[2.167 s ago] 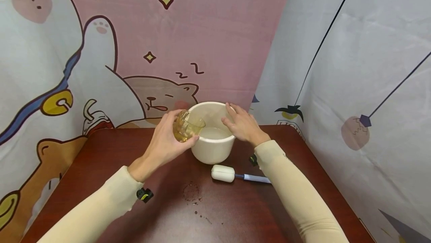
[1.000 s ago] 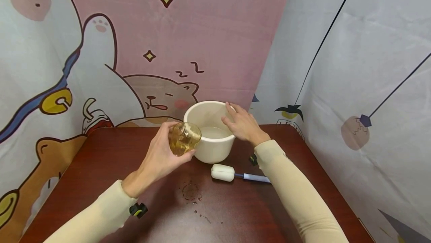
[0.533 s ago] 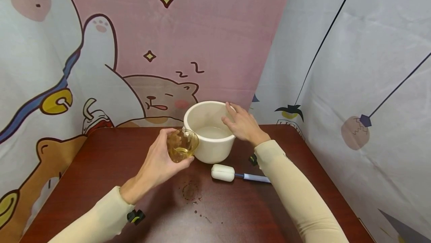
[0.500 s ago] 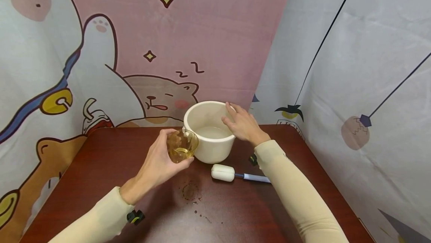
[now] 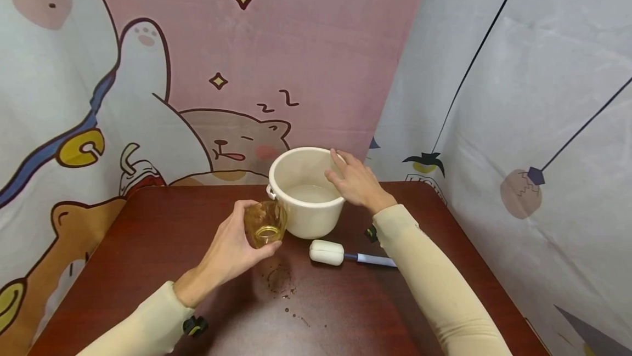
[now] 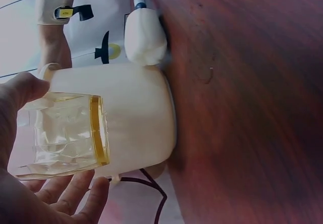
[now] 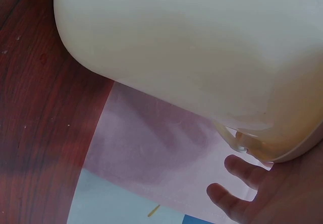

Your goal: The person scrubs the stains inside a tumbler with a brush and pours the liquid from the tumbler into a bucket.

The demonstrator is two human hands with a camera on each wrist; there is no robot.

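My left hand (image 5: pixel 232 249) grips a clear amber glass cup (image 5: pixel 265 223), thumb on the near side and fingers round the far side. The cup is held above the table, in front of the left side of a cream bucket (image 5: pixel 308 219). In the left wrist view the faceted cup (image 6: pixel 65 135) has a darker yellow band at its base end. My right hand (image 5: pixel 360 185) rests on the bucket's right rim, its fingers spread; in the right wrist view two fingertips (image 7: pixel 222 196) stand outside the bucket. Shallow cloudy liquid lies inside the bucket.
A sponge brush (image 5: pixel 327 253) with a white head and pale blue handle lies before the bucket, its handle end hidden by the right sleeve. Wet marks (image 5: pixel 280 279) and drops spot the dark red table (image 5: pixel 197 208). Printed cloth (image 5: pixel 316 60) hangs close behind.
My left hand has drawn the cup from over the bucket's left rim down toward me and turned it from tilted to nearly upright. The right hand has stayed on the rim.
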